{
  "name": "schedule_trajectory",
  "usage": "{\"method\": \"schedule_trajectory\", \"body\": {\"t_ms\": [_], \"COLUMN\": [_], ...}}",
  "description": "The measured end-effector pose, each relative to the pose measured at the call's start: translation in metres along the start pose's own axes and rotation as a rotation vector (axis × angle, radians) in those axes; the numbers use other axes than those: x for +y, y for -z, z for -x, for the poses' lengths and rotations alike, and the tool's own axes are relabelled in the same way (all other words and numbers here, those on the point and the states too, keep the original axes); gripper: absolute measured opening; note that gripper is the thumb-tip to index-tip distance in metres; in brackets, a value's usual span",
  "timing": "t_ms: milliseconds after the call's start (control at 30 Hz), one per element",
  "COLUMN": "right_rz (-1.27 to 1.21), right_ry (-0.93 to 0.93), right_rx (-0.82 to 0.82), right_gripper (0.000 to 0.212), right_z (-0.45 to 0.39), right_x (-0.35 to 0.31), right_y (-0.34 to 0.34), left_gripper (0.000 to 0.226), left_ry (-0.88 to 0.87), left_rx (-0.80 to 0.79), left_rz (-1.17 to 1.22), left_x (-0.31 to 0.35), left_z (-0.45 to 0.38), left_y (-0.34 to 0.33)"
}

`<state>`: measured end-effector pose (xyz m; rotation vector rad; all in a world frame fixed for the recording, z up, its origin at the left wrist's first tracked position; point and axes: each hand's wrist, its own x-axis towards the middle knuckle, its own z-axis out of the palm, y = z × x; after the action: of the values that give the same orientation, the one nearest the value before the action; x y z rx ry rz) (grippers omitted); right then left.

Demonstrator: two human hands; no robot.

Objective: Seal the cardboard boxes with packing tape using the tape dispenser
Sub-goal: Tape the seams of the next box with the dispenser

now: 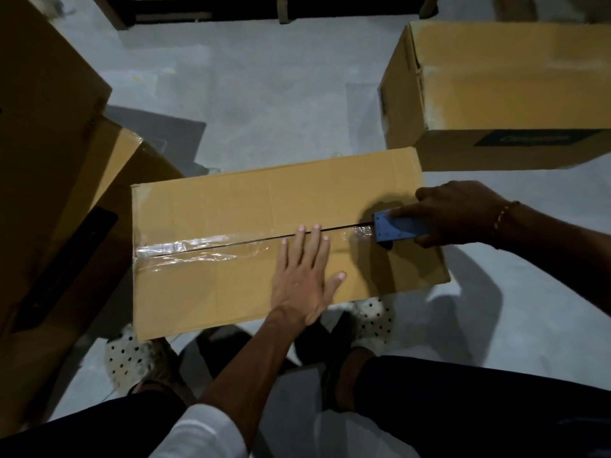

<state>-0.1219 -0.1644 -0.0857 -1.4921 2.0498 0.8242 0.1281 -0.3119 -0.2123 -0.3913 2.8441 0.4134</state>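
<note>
A closed cardboard box (231,206) lies on the floor in front of me, its flap seam running left to right. Clear packing tape (198,249) covers the seam from the left edge to about the middle, and a crinkled stretch shows near the right end. My left hand (302,279) presses flat on the lid with straight fingers, fingertips at the seam. My right hand (459,214) grips a blue tape dispenser (396,228) at the right end of the seam, its front edge down on the box.
A second cardboard box (512,87) stands at the back right on the grey floor (281,94). More boxes (49,127) are stacked on the left, close to the taped box. My feet in white dotted slippers (132,355) sit just below the box's near edge.
</note>
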Motion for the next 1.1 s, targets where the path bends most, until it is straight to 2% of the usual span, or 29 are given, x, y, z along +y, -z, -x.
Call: {"method": "schedule_trajectory", "body": {"t_ms": [133,233,400,700,900,1000,1100], "right_rz": [-0.047,-0.07,-0.057,-0.063,-0.079,-0.081,-0.109], "right_ry": [-0.032,-0.045,-0.042,0.029,-0.004,-0.028,-0.052], "right_rx": [0.066,0.074,0.084,0.156,0.071,0.073,0.068], "right_gripper": [0.074,0.073,0.074,0.078,0.077,0.075,0.072], "right_z": [0.005,0.009,0.018,0.051,0.027,0.013,0.008], "right_x": [-0.001,-0.001,-0.005,0.005,0.004,0.0,0.0], "right_y": [-0.005,-0.005,0.005,0.034,0.018,0.01,0.009], "left_gripper": [0.105,0.118,0.102,0.102,0.098,0.092,0.083], "left_ry": [-0.111,-0.12,-0.147,-0.167,-0.179,-0.119,-0.015], "left_rx": [-0.104,-0.117,-0.05,-0.022,0.013,0.007,0.037], "left_rz": [-0.06,-0.18,-0.229,-0.246,-0.146,-0.071,-0.1], "left_x": [0.052,0.057,0.029,0.014,0.011,-0.001,-0.019], "left_z": [-0.019,-0.017,-0.004,0.006,0.006,0.0,-0.011], "left_y": [0.002,0.0,-0.003,0.004,0.006,0.009,0.012]}}
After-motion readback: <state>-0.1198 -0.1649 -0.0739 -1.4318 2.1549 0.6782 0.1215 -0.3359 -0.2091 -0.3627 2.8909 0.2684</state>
